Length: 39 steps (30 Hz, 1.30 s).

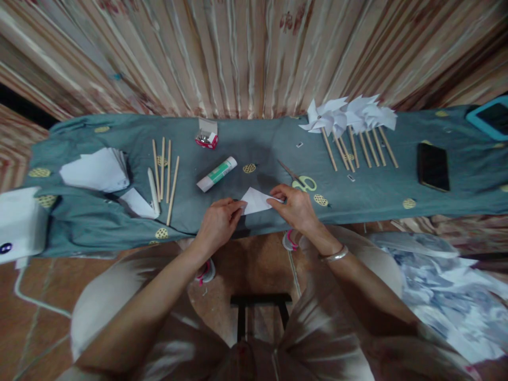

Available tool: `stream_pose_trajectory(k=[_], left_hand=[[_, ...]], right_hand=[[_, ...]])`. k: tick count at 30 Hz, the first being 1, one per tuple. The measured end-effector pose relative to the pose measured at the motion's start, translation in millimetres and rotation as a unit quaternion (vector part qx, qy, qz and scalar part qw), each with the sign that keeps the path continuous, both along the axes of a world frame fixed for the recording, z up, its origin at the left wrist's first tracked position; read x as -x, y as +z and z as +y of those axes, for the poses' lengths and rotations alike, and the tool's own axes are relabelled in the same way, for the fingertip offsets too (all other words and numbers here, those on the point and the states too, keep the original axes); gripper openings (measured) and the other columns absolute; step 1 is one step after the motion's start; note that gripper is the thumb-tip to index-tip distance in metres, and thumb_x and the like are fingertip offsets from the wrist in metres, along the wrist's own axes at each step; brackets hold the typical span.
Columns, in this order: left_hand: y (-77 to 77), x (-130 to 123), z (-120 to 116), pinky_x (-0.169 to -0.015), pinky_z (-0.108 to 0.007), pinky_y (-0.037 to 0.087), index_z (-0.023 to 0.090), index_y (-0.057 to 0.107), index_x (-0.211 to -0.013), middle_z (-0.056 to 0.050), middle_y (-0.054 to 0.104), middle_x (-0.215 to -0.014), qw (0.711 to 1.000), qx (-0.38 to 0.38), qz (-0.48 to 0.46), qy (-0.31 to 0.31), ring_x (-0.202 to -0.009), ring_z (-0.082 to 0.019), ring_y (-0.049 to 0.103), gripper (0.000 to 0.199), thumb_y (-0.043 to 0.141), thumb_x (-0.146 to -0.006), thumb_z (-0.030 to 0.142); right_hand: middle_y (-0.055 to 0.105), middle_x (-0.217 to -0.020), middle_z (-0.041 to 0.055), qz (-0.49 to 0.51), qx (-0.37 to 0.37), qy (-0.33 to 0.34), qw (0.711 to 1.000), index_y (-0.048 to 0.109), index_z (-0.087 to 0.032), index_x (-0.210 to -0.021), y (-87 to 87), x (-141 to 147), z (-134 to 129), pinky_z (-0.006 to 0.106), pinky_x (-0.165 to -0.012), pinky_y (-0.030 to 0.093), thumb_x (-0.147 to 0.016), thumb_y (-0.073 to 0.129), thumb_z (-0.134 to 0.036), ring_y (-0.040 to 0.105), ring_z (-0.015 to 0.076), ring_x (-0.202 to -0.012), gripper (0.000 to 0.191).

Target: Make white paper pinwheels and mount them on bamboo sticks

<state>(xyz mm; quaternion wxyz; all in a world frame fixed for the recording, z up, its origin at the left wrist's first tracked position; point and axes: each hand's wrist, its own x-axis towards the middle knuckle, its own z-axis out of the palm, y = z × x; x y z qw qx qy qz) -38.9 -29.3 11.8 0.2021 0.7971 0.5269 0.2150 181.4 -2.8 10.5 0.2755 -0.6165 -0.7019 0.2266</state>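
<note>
A small folded white paper is held near the front edge of the cloth-covered table. My left hand pinches its left corner. At its right corner, my right hand closes thumb and fingers on the paper. Just beyond the hands lie a green and white glue stick and scissors with light green handles. A stack of white paper is at the left, beside several loose wooden sticks and a white pen-like tool. White paper pinwheels on sticks lie at the back right.
An open red and white box of small metal items stands at the back. Farther right are a black phone and a blue-edged device. A white appliance sits at the left edge. A curtain hangs behind the table.
</note>
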Motion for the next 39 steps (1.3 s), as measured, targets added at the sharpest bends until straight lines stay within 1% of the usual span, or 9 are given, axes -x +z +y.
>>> stream_pose_trajectory(k=[6, 14, 19, 21, 23, 27, 30, 35, 39], left_hand=[[1.4, 0, 1, -0.074, -0.027, 0.050, 0.020, 0.073, -0.108, -0.004, 0.068, -0.084, 0.999, -0.011, 0.031, -0.008, -0.074, -0.016, 0.062, 0.027, 0.050, -0.095, 0.020], [1.5, 1, 6, -0.072, -0.031, 0.048, 0.018, 0.075, -0.104, -0.007, 0.068, -0.083, 0.993, -0.042, 0.112, -0.017, -0.075, -0.020, 0.063, 0.024, 0.053, -0.094, 0.021], [2.5, 2, 6, -0.074, -0.031, 0.048, 0.019, 0.075, -0.103, -0.007, 0.069, -0.084, 0.989, -0.058, 0.130, -0.027, -0.077, -0.020, 0.063, 0.024, 0.053, -0.095, 0.023], [3.5, 1, 6, -0.074, -0.031, 0.048, 0.019, 0.075, -0.103, -0.007, 0.069, -0.085, 0.989, -0.056, 0.133, -0.031, -0.077, -0.020, 0.064, 0.024, 0.053, -0.095, 0.023], [4.7, 1, 6, -0.074, -0.032, 0.048, 0.019, 0.075, -0.102, -0.007, 0.069, -0.085, 0.988, -0.051, 0.140, -0.031, -0.077, -0.020, 0.064, 0.024, 0.052, -0.095, 0.023], [6.4, 0, 6, -0.074, -0.032, 0.048, 0.018, 0.075, -0.101, -0.008, 0.069, -0.085, 0.988, -0.046, 0.143, -0.030, -0.077, -0.021, 0.064, 0.026, 0.051, -0.096, 0.023], [6.2, 0, 6, -0.074, -0.032, 0.048, 0.018, 0.075, -0.103, -0.007, 0.069, -0.084, 0.989, -0.048, 0.137, -0.034, -0.077, -0.020, 0.063, 0.026, 0.051, -0.096, 0.023], [7.1, 1, 6, -0.075, -0.034, 0.049, 0.017, 0.075, -0.103, -0.008, 0.069, -0.087, 0.987, -0.059, 0.144, -0.027, -0.079, -0.022, 0.062, 0.026, 0.051, -0.096, 0.023], [10.2, -4, 2, -0.084, -0.041, 0.048, 0.017, 0.071, -0.109, -0.012, 0.069, -0.114, 0.978, -0.134, 0.153, -0.040, -0.105, -0.029, 0.059, 0.024, 0.053, -0.095, 0.024]], right_hand=[[0.078, -0.082, 0.0019, -0.013, -0.008, 0.008, 1.000, 0.070, -0.023, -0.086, -2.4, -1, 1, 0.033, -0.074, 0.054, -0.078, 0.072, -0.023, 0.073, 0.0218, -0.079, 0.009], [0.077, -0.084, 0.0040, -0.043, -0.016, 0.023, 0.999, 0.069, -0.022, -0.088, -2.7, 1, 0, 0.035, -0.077, 0.052, -0.080, 0.071, -0.020, 0.071, 0.0229, -0.082, 0.009], [0.076, -0.084, 0.0050, -0.079, -0.066, 0.048, 0.994, 0.069, -0.021, -0.092, -4.3, 1, -1, 0.038, -0.081, 0.050, -0.083, 0.068, -0.021, 0.068, 0.0248, -0.084, 0.009], [0.076, -0.095, 0.0075, -0.104, -0.104, 0.076, 0.986, 0.070, -0.020, -0.098, -4.8, 0, -3, 0.041, -0.086, 0.049, -0.086, 0.066, -0.023, 0.066, 0.0266, -0.093, 0.013], [0.072, -0.115, 0.0097, -0.128, -0.135, 0.109, 0.976, 0.071, -0.021, -0.107, -4.9, 0, -4, 0.044, -0.093, 0.047, -0.089, 0.061, -0.021, 0.062, 0.0285, -0.106, 0.020], [0.056, -0.143, 0.0105, -0.157, -0.140, 0.166, 0.964, 0.068, -0.024, -0.121, -3.9, 2, -7, 0.049, -0.104, 0.043, -0.093, 0.047, -0.011, 0.051, 0.0298, -0.128, 0.038], [0.050, -0.148, 0.0114, -0.173, -0.122, 0.197, 0.957, 0.067, -0.025, -0.123, -1.9, 3, -7, 0.052, -0.107, 0.041, -0.094, 0.043, -0.007, 0.046, 0.0296, -0.133, 0.042], [0.049, -0.149, 0.0115, -0.197, -0.109, 0.209, 0.952, 0.069, -0.025, -0.122, 2.5, 5, -6, 0.055, -0.109, 0.040, -0.095, 0.042, -0.008, 0.045, 0.0307, -0.136, 0.041], [0.048, -0.150, 0.0136, -0.209, -0.095, 0.208, 0.951, 0.070, -0.024, -0.121, 6.9, 7, -5, 0.056, -0.108, 0.039, -0.095, 0.042, -0.009, 0.045, 0.0326, -0.137, 0.041]])
